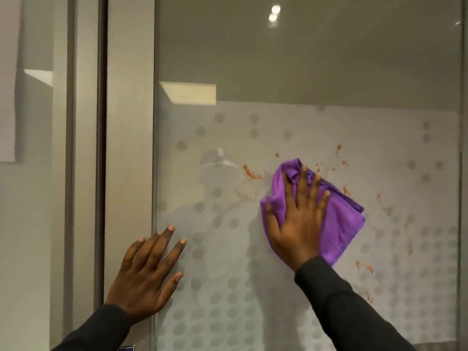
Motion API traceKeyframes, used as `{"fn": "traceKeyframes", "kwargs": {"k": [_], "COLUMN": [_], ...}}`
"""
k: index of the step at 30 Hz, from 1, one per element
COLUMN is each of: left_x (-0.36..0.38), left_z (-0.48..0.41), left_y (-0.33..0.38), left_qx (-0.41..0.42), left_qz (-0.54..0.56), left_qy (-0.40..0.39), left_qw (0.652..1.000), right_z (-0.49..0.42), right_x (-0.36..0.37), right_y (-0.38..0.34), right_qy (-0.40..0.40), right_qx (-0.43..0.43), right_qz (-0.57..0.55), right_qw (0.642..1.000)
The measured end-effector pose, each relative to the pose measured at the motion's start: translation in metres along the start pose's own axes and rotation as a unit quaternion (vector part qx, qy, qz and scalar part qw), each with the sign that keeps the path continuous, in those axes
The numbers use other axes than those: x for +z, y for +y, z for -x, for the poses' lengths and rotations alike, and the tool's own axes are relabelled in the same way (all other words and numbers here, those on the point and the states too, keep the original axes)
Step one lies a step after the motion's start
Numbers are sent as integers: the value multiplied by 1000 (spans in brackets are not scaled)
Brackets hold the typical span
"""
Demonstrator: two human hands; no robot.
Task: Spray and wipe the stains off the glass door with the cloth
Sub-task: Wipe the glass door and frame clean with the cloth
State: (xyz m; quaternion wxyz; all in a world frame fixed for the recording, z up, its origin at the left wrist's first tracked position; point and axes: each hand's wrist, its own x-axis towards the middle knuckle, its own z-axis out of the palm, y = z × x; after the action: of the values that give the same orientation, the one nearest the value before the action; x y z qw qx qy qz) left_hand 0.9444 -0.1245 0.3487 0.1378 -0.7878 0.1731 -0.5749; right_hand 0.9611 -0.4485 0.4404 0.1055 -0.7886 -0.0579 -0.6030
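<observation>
The glass door (291,72) fills the view, with a frosted band of grey dots across its lower half. Orange-red stains (250,173) are spattered on the frosted part, left of the cloth, and more run down the right side (367,268). My right hand (296,219) presses a crumpled purple cloth (342,224) flat against the glass, fingers spread over it. My left hand (149,272) lies flat and open on the door's left edge, holding nothing. No spray bottle is in view.
A grey metal door frame (129,148) runs vertically left of the glass, with a dark seam (101,148) beside it. A faint smear ring (248,191) shows on the glass just left of the cloth. Reflections of ceiling lights sit near the top.
</observation>
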Motion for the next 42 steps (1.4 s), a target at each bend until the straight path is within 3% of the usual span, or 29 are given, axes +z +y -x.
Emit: {"fn": "traceKeyframes", "kwargs": {"k": [2, 7, 9, 15, 19, 24, 29, 31, 34, 39, 42], "left_x": [-1, -5, -7, -21, -26, -41, -42, -38, -36, -35, -35], "left_z": [-1, -2, -2, -11, -27, -85, -116, -116, -117, -115, -114], "left_y": [0, 1, 1, 1, 4, -4, -26, -27, -27, -28, -30], "left_qx": [-5, -14, -13, -15, -55, -152, -187, -178, -177, -176, -169], "left_qz": [7, 25, 34, 65, 119, 161, 133, 123, 123, 145, 154], "left_qy": [-11, -35, -46, -37, -11, 84, 103, 98, 108, 120, 127], "left_qw": [1000, 999, 998, 997, 991, 972, 968, 971, 971, 966, 965], "right_z": [-18, 51, 77, -15, -87, -39, 54, 35, -34, -116, -90], "right_x": [-2, 19, 20, -7, -18, 11, 22, 19, 1, -16, 0], "right_y": [-21, -13, 13, 24, -18, -72, -22, 5, 16, -54, -101], "right_qy": [-1, -45, -51, -10, 15, -9, -105, -81, -26, 27, 19], "right_qx": [-2, -206, -244, -72, -64, -264, -438, -422, -328, -166, -194], "right_qz": [-7, 3, 16, -16, -16, -33, -74, -47, -25, 19, 27], "right_qw": [1000, 977, 968, 997, 998, 964, 890, 902, 944, 986, 981]}}
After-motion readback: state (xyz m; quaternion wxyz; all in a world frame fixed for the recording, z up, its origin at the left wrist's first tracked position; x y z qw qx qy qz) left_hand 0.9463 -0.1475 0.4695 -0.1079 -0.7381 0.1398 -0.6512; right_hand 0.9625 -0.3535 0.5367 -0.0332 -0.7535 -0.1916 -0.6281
